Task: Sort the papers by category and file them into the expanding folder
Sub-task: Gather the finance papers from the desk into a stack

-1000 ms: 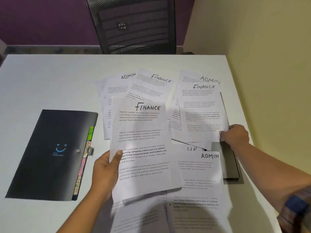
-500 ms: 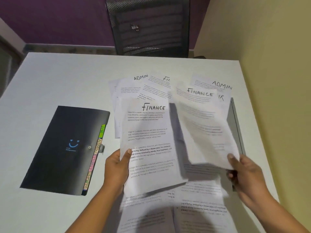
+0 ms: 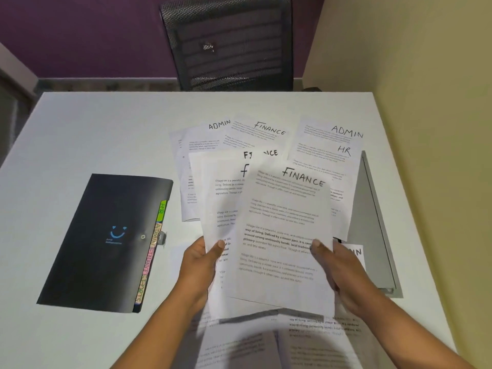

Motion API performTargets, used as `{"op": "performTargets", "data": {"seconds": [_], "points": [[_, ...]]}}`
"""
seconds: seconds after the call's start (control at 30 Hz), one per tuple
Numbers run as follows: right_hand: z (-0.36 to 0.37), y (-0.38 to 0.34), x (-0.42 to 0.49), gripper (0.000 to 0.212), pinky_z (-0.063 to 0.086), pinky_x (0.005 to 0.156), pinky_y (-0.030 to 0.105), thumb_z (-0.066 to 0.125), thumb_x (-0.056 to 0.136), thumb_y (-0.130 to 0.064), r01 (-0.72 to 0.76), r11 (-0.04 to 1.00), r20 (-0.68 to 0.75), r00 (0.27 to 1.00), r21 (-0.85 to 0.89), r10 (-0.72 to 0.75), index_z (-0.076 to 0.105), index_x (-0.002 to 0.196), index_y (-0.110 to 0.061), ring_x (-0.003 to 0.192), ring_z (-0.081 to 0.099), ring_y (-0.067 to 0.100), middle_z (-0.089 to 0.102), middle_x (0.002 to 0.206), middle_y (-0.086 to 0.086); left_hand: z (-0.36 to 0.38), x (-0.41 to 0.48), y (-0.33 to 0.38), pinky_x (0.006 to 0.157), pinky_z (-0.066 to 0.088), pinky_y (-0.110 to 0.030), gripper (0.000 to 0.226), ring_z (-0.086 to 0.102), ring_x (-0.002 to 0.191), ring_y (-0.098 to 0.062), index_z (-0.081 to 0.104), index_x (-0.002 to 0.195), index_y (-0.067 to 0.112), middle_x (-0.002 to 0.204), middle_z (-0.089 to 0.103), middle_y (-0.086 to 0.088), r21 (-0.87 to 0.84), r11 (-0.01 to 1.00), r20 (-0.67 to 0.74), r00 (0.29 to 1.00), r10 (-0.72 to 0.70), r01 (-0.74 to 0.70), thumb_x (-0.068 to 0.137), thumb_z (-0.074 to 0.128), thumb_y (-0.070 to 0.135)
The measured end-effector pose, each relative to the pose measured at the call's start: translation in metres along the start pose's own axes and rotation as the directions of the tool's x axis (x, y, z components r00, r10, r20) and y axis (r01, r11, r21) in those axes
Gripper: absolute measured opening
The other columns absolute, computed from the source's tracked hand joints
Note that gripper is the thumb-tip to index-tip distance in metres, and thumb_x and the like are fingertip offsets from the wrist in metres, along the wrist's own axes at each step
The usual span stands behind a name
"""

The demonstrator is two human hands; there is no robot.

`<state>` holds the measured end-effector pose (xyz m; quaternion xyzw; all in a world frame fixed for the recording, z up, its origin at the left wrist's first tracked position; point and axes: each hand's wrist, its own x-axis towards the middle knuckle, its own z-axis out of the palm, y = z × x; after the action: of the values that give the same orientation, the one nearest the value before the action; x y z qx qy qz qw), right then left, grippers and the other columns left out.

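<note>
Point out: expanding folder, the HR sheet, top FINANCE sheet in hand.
expanding folder (image 3: 106, 241), head view, on its black front cover.
HR sheet (image 3: 330, 158), head view, below its handwritten heading.
top FINANCE sheet (image 3: 282, 235), head view, mid-page on the printed text.

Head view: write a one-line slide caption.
Both hands stack FINANCE sheets above scattered papers; black expanding folder lies shut alongside.

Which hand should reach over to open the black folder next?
Left. The left hand is the one nearer the closed black folder, whose tabbed edge faces it. The right hand grips the top FINANCE sheet and could likely hold the stack alone.
</note>
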<state>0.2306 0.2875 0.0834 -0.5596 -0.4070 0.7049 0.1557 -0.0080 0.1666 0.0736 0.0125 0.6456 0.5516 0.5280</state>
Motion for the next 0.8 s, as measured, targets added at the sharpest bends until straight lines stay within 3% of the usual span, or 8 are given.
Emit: {"op": "performTargets", "data": {"seconds": [0.1,0.2,0.3,0.4,0.47,0.6,0.7,0.8], "points": [[0.004,-0.007,0.018,0.032,0.054,0.098,0.046,0.061,0.096,-0.035,-0.08,0.991,0.033,0.996,0.108,0.077,0.065,0.125,-0.021,0.107,0.071,0.019,0.075,0.115,-0.002,0.005,-0.002,0.007,0.088,0.056,-0.048,0.026,0.071,0.104,-0.031,0.068,0.119,0.014,0.113,0.074,-0.01,0.046,0.999,0.077,0.997,-0.031,0.027,0.095,0.06,0.02],[0.009,-0.009,0.022,0.026,0.057,0.091,0.044,0.063,0.096,-0.017,-0.035,0.992,0.031,0.999,0.119,0.031,0.067,0.121,-0.014,0.105,0.072,0.024,0.075,0.115,0.005,0.011,0.001,0.015,0.092,0.054,-0.053,0.026,0.07,0.104,-0.032,0.068,0.119,0.016,0.113,0.074,-0.01,0.104,0.994,0.138,0.99,-0.042,0.028,0.096,0.059,0.023],[0.007,-0.005,0.023,0.027,0.061,0.079,0.033,0.066,0.091,-0.006,0.052,0.991,-0.021,0.999,0.126,-0.05,0.069,0.117,-0.012,0.099,0.074,0.022,0.077,0.11,0.003,0.015,0.013,0.027,0.093,0.054,-0.043,0.028,0.071,0.103,-0.025,0.069,0.118,0.014,0.11,0.075,-0.006,0.201,0.98,0.17,0.985,-0.042,0.007,0.1,0.053,0.027],[0.0,0.002,0.027,0.022,0.059,0.065,0.023,0.072,0.087,-0.008,0.084,0.994,-0.139,0.988,0.075,-0.073,0.072,0.107,-0.016,0.087,0.076,0.013,0.078,0.1,-0.004,0.024,0.036,0.044,0.069,0.054,-0.024,0.038,0.073,0.081,-0.018,0.069,0.107,0.006,0.091,0.076,0.001,0.387,0.922,0.109,0.993,-0.035,-0.01,0.102,0.046,0.036],[-0.006,0.006,0.032,0.02,0.057,0.062,0.019,0.074,0.086,-0.013,0.089,0.995,-0.186,0.979,0.048,-0.079,0.073,0.106,-0.018,0.083,0.075,0.01,0.078,0.099,-0.007,0.029,0.057,0.055,0.056,0.049,-0.023,0.036,0.064,0.066,-0.019,0.066,0.093,0.003,0.079,0.069,-0.005,0.426,0.905,-0.011,1.0,0.021,-0.014,0.102,0.048,0.034],[-0.016,0.008,0.042,0.023,0.057,0.062,0.019,0.076,0.085,-0.016,0.097,0.993,-0.232,0.97,0.071,-0.079,0.074,0.107,-0.018,0.087,0.075,0.013,0.079,0.098,-0.007,0.027,0.116,0.069,0.073,0.058,-0.036,0.016,0.069,0.081,-0.023,0.067,0.091,0.008,0.095,0.074,-0.007,0.614,0.78,-0.104,0.967,0.231,-0.12,0.092,0.064,0.023],[-0.022,0.007,0.048,0.022,0.058,0.062,0.019,0.076,0.084,-0.013,0.114,0.989,-0.252,0.964,0.09,-0.088,0.074,0.106,-0.017,0.083,0.076,0.011,0.078,0.097,-0.008,0.028,0.146,0.082,0.084,0.049,-0.032,0.036,0.065,0.102,-0.027,0.065,0.107,0.01,0.105,0.068,-0.003,0.776,0.622,-0.171,0.916,0.362,-0.101,0.084,0.073,0.036],[-0.027,0.008,0.056,0.022,0.06,0.076,0.031,0.076,0.084,-0.013,0.124,0.988,-0.304,0.948,0.093,-0.09,0.074,0.105,-0.017,0.089,0.075,0.016,0.077,0.102,-0.003,0.032,0.171,0.091,0.087,0.045,-0.031,0.066,0.061,0.116,-0.026,0.056,0.127,0.007,0.127,0.063,-0.006,0.833,0.548,-0.191,0.891,0.413,-0.075,0.078,0.075,0.047]]}}
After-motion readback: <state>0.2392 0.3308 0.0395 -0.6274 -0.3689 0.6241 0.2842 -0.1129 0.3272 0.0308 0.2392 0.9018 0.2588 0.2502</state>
